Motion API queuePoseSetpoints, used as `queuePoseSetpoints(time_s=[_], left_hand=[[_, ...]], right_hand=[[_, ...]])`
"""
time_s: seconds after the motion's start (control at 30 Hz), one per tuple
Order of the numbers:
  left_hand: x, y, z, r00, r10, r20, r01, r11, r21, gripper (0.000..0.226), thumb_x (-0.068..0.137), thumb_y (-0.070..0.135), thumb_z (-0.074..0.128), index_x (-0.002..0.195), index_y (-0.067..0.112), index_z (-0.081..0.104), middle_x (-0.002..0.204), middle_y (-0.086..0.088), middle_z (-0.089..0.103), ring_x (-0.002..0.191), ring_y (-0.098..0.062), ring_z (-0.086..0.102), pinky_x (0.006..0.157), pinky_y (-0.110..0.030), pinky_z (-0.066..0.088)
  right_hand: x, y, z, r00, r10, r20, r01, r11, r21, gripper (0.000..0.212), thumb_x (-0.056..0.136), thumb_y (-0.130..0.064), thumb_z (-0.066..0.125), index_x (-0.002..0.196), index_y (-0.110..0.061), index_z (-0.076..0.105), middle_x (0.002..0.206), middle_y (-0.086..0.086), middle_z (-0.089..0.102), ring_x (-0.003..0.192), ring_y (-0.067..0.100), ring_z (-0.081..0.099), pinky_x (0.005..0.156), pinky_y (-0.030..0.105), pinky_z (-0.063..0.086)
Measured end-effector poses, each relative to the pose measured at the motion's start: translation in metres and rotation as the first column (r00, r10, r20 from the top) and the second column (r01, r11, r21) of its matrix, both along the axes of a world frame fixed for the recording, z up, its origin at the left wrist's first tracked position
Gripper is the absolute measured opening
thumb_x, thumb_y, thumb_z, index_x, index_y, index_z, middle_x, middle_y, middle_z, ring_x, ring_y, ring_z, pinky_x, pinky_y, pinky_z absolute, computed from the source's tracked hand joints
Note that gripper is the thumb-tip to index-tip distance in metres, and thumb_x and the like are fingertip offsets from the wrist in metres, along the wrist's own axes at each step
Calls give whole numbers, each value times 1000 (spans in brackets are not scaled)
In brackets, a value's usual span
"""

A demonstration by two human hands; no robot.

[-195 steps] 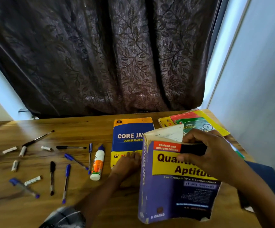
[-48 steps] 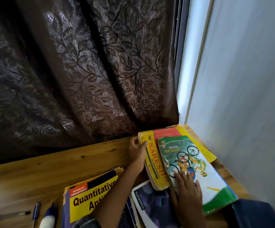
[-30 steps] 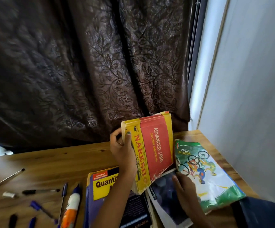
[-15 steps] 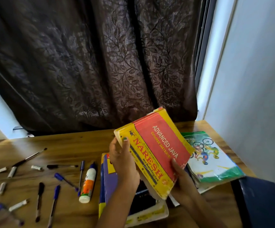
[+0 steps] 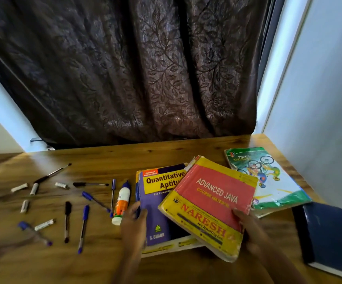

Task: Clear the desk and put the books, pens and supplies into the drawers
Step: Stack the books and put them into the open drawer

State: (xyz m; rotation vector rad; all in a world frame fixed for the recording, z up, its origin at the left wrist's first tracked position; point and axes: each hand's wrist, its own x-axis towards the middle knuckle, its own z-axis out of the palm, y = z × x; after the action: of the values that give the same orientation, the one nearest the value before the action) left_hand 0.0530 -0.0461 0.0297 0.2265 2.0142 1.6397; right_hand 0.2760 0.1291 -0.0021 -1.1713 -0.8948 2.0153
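Half a second back both hands held the red-and-yellow Advanced Java book (image 5: 211,203) up off the pile; now it lies tilted across the purple Quantitative Aptitude book (image 5: 155,203), its lower corner overhanging toward the person. Only the right hand (image 5: 248,228) has a grip on it, fingers closed on its near right edge. The left hand (image 5: 134,226) has let go and sits at the left edge of the purple book, thumb on the cover and fingers curled round the side, though blur keeps me from telling how firm that grip is. Under the purple book a yellow-edged book (image 5: 172,245) shows along the near side. To the right, a green Mountain Biking book (image 5: 268,181) lies flat on the wooden tabletop (image 5: 104,158), its near left corner tucked under the Java book. A dark blue book (image 5: 334,236) sits at the right near corner. Just left of the pile a glue bottle (image 5: 121,202) lies on its side, and farther left pens (image 5: 83,228) and loose caps (image 5: 44,224) are scattered, well apart. A dark leaf-patterned curtain (image 5: 145,68) hangs behind.
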Motion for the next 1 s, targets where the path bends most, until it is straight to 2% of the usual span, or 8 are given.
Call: queuePoseSetpoints(time_s=[0.13,0.27,0.4,0.5,0.6,0.8,0.9,1.0], left_hand=[[-7,-2,-12,992,-108,71,113,991,-70,42,85,25,66,122,13,51,108,-9,68,86,-23,70,67,-35,58],[-11,5,-11,991,-129,21,130,984,-125,55,81,25,71,128,13,46,112,-8,66,89,-22,68,69,-35,57],[-16,8,-9,983,-176,-44,165,969,-184,58,81,26,72,130,14,44,114,-7,65,84,-15,64,59,-23,49],[-18,5,-14,978,-196,-76,177,963,-203,68,73,38,78,128,15,45,115,-5,65,89,-16,66,70,-34,57],[-27,4,-15,985,-174,5,172,966,-194,60,70,30,81,120,11,53,110,-9,68,90,-23,68,79,-42,57],[-33,5,-14,967,-229,111,247,952,-183,51,71,24,80,113,9,57,102,-8,69,84,-18,67,60,-26,52],[-32,6,-17,965,-244,97,258,952,-164,54,70,23,80,116,10,54,109,-8,67,90,-20,67,61,-26,54],[-32,7,-21,967,-240,88,250,959,-136,62,68,22,82,121,10,50,115,-10,66,96,-23,67,69,-34,57]], right_hand=[[4,-1,-6,997,9,77,-10,1000,15,35,87,-12,59,121,-13,54,114,18,65,104,37,60,82,49,51],[5,-5,-4,995,28,97,-32,999,38,32,89,-14,57,121,-13,53,109,15,66,98,35,63,73,43,53],[5,-9,-1,994,28,104,-32,999,37,29,89,-15,57,119,-15,54,107,15,67,96,35,63,74,44,53],[5,-11,0,992,35,124,-39,999,28,31,88,-15,60,118,-13,55,110,16,66,99,37,63,80,48,52],[6,-13,1,989,57,139,-63,997,37,33,85,-14,63,118,-12,55,110,16,67,99,36,63,80,49,52],[5,-10,-2,990,57,128,-68,994,87,36,84,-12,63,119,-11,55,107,14,68,95,34,65,73,44,54],[3,-8,-6,992,40,118,-55,991,124,37,85,-11,62,121,-12,52,108,15,68,96,35,65,78,50,54],[2,-3,-9,988,46,150,-70,986,154,40,85,-10,62,123,-10,50,110,17,66,99,38,64,85,59,50]])
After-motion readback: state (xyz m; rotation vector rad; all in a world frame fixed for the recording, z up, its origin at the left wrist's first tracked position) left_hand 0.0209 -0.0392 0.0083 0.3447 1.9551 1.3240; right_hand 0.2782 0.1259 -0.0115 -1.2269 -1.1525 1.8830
